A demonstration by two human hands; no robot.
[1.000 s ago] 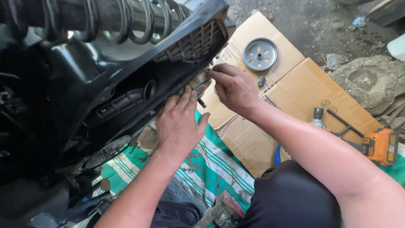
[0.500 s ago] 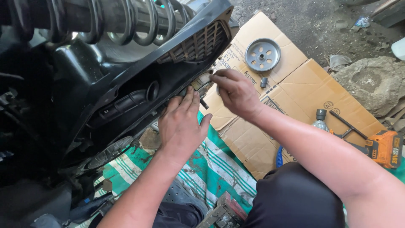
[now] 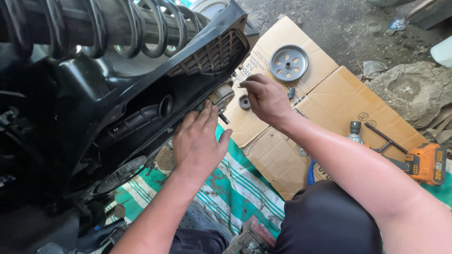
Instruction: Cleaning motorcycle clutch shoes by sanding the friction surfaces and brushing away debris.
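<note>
Since the earlier frames, little has shifted: the right hand (image 3: pixel 266 96) has drawn slightly back from the machine's edge, while the left hand (image 3: pixel 200 141) stays pressed where it was. That left hand lies flat and open at the centre of the frame, fingers spread against the lower rim of the black engine cover (image 3: pixel 141 94), seemingly to steady it. The right hand, just right of centre, is loosely curled with fingertips pinched together near a round metal part (image 3: pixel 221 96) that sticks out from under the cover; whether it grips something small I cannot tell.

Along the top left runs a coiled spring (image 3: pixel 117 23) above a grilled vent (image 3: pixel 209 56).

A flattened brown cardboard box (image 3: pixel 339 99) fills the upper right, laid on the dirt ground (image 3: pixel 339 23) as a clean bed for loose parts. It carries dark printed lettering near its upper left flap and small round printed marks on the right panel. On it rest a grey pulley wheel (image 3: pixel 288 62), a small dark ring (image 3: pixel 244 102) and a short bushing (image 3: pixel 291 92), all kept within reach. At the right edge lies an orange power drill (image 3: pixel 426 163), with a black T-shaped wrench (image 3: pixel 383 138) beside it. A green and white striped cloth (image 3: pixel 235 183) covers the ground at lower centre.
</note>
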